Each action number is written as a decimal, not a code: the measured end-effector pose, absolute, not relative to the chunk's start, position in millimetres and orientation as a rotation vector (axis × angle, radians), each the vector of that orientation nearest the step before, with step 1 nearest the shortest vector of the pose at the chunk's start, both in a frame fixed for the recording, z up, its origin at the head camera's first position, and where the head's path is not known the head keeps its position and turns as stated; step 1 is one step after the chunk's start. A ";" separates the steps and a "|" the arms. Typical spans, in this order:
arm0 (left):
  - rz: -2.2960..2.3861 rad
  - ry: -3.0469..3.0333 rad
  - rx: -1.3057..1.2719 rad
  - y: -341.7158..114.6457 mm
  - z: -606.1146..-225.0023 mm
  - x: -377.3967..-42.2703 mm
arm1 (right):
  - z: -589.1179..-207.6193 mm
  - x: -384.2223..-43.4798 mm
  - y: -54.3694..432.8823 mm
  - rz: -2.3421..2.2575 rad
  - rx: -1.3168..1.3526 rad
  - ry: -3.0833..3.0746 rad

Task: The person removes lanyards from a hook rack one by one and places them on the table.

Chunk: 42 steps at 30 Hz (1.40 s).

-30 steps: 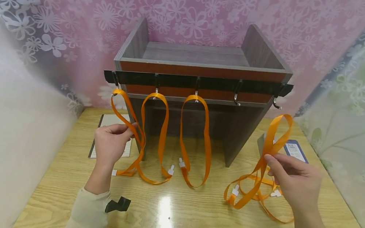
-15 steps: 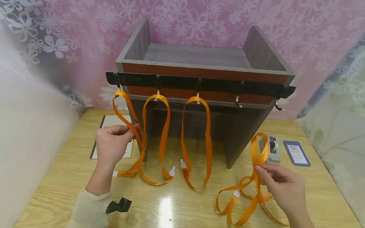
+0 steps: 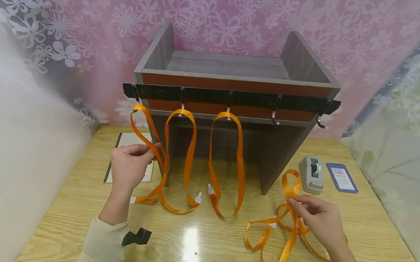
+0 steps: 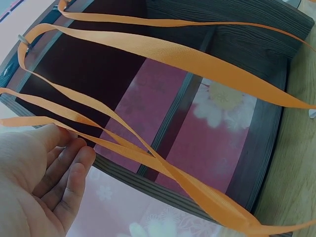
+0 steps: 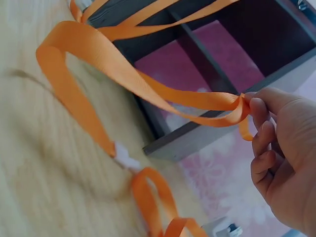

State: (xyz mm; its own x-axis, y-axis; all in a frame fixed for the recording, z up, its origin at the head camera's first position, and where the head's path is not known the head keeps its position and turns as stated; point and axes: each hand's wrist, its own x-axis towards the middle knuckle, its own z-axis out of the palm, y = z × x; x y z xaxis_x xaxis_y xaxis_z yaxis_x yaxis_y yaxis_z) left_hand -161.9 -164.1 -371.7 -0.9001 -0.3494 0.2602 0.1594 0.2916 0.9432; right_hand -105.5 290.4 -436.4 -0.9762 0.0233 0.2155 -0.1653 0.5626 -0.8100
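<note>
An orange lanyard (image 3: 141, 108) hangs from the leftmost hook, and my left hand (image 3: 128, 165) pinches one of its straps. Seen in the left wrist view, this hand's fingers (image 4: 74, 190) curl below the strap. Two more lanyards hang to the right: a second lanyard (image 3: 190, 154) and a third lanyard (image 3: 241, 178), each with a white clip. Low over the right of the table, my right hand (image 3: 317, 219) pinches another orange lanyard (image 3: 290, 246) near its looped end. Its white buckle (image 5: 126, 157) shows in the right wrist view. More orange strap (image 3: 312, 247) lies on the table behind it.
A grey shelf unit (image 3: 231, 67) carries a black rail (image 3: 206, 95). Two bare hooks, one hook (image 3: 274, 118) and an end hook (image 3: 321, 122), are at its right. A tape dispenser (image 3: 310, 176) and blue card holder (image 3: 342, 177) lie right, a notepad (image 3: 128, 139) left.
My right hand has come down and left with its lanyard, whose lower loop now spreads nearer the front. The tape dispenser has come into full view. My left hand stays on its strap.
</note>
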 end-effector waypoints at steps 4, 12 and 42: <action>-1.646 -2.159 0.169 -163.8 -372.2 -161.6 | -446.0 -105.1 294.9 1.366 0.132 -2.627; -1.634 -2.141 0.163 -163.5 -373.0 -162.2 | -457.7 -110.1 298.8 1.277 0.165 -2.728; -1.608 -2.151 0.157 -164.1 -375.0 -163.8 | -463.6 -121.6 309.5 1.536 0.153 -2.781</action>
State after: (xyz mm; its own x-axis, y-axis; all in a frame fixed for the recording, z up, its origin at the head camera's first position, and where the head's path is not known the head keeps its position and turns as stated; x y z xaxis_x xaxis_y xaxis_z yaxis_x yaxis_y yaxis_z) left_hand -163.8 -164.1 -375.0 -0.8932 -0.3498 0.2825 0.1719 0.3147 0.9335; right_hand -121.6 309.5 -463.6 -0.9946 -0.1029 0.0124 -0.0653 0.5293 -0.8459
